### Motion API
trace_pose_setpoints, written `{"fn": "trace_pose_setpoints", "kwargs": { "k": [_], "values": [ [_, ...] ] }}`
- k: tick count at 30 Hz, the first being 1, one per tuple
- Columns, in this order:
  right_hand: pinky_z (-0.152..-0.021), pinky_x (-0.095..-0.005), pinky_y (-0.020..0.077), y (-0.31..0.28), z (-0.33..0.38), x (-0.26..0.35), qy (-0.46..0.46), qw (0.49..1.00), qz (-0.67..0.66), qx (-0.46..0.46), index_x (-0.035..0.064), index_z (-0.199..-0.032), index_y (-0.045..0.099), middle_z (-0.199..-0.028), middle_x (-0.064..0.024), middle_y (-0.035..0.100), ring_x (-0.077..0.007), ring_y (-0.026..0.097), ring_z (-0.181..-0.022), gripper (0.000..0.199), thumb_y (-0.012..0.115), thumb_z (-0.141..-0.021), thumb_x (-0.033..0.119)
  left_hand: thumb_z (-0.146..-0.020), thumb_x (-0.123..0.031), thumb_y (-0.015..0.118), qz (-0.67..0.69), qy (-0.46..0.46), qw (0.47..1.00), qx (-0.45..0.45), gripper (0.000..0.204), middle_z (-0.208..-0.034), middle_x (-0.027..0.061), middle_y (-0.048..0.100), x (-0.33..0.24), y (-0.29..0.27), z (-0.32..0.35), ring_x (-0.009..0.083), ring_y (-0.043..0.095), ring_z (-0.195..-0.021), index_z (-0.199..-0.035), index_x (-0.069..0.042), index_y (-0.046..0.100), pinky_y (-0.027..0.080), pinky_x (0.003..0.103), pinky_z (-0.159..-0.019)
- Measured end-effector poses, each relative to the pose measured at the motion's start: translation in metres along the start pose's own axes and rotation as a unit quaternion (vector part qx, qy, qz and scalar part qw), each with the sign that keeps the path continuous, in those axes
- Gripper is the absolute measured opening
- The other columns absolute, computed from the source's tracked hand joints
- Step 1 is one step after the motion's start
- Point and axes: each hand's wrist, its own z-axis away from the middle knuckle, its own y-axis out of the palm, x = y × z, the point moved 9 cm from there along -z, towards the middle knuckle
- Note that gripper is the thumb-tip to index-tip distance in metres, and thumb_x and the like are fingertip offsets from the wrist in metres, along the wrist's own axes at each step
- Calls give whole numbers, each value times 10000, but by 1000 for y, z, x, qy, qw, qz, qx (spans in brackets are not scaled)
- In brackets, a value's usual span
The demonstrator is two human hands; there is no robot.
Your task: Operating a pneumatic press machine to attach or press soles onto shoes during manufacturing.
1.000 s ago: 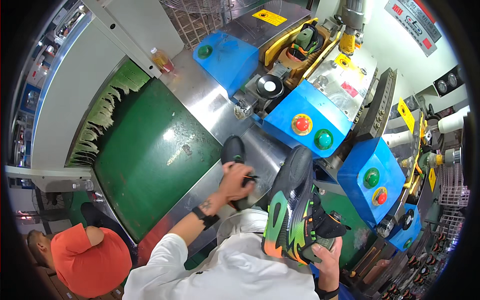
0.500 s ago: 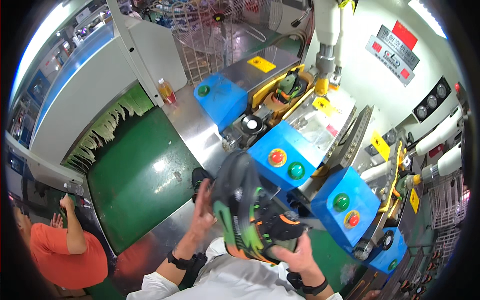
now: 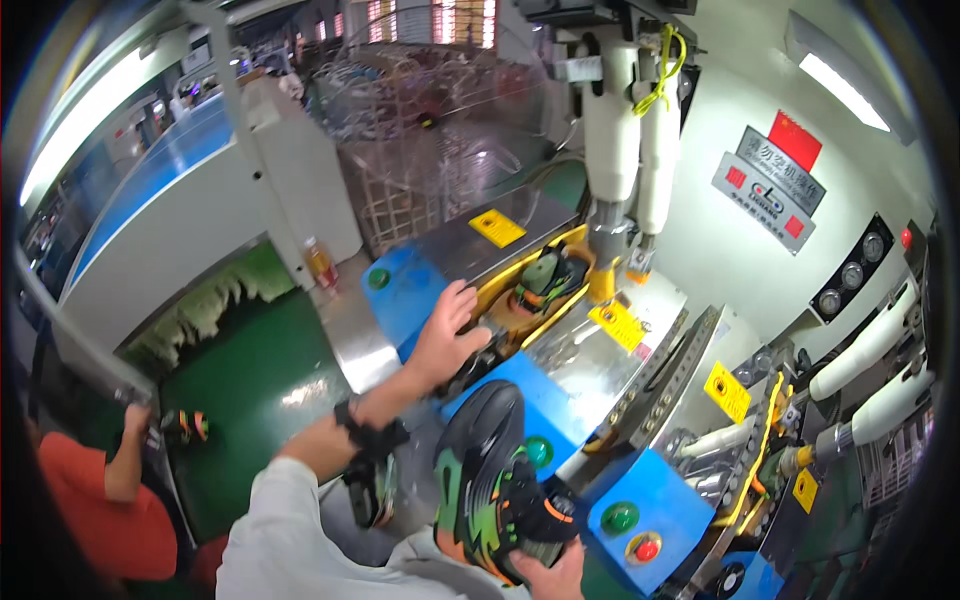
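My right hand [image 3: 552,572] is closed on the ankle end of a black sports shoe [image 3: 480,470] with green and orange patches, its dark sole side and toe pointing up and away from me. My left hand [image 3: 450,335] reaches forward with fingers apart and nothing in them, over the left edge of the pressing machine. Just beyond it, a similar shoe [image 3: 548,280] sits in the machine's yellow-edged station. Below my left forearm, another dark shoe [image 3: 370,492] rests on the metal ledge, partly covered by the wrist strap.
Blue control boxes [image 3: 648,520] with green and red buttons stand at the front right. White press cylinders [image 3: 612,130] hang above the station. At left, a green belt [image 3: 250,380] runs under a fringed opening, carrying a shoe [image 3: 185,427] near a person in an orange shirt [image 3: 100,500].
My left hand has left the held shoe and moved forward to the machine. The view has tilted up. A shoe now shows on the belt beside the other person.
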Motion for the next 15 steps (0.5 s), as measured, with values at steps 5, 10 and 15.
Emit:
{"fn": "trace_pose_setpoints", "kwargs": {
  "k": [5, 10, 15],
  "values": [
    [-874, -351, 462, 26, -31, 37, 13, 997, -76, -26, -1, -1103, 578, -1040, -101, 622, -224, 579, -968, 521, 775, -653, 170, -676, -261, 703, -310, -102, 937, 124, 981, -1267, 280, 526, 115, 47, -203, 347, 590, -1092, -1449, 84, 206, 474, 370, -923],
    [-873, -361, 464, 13, -50, 56, 4, 987, 65, -147, -12, -1145, 567, -1064, -126, 623, -233, 590, -957, 553, 760, -653, 149, -556, -9, 674, -79, -143, 958, 234, 509, -964, 133, 631, 142, 91, -233, 265, 621, -868, -1060, -8, 603, 510, 356, -732],
    [-858, -336, 470, 10, -59, 47, 22, 990, -27, -139, -48, -1242, 495, -1166, -111, 593, -201, 569, -1016, 593, 703, -710, 113, -613, 39, 638, 46, -234, 942, 236, 479, -964, 96, 625, 132, 45, -242, 215, 610, -853, -1086, -20, 583, 504, 317, -751]
  ]
}}
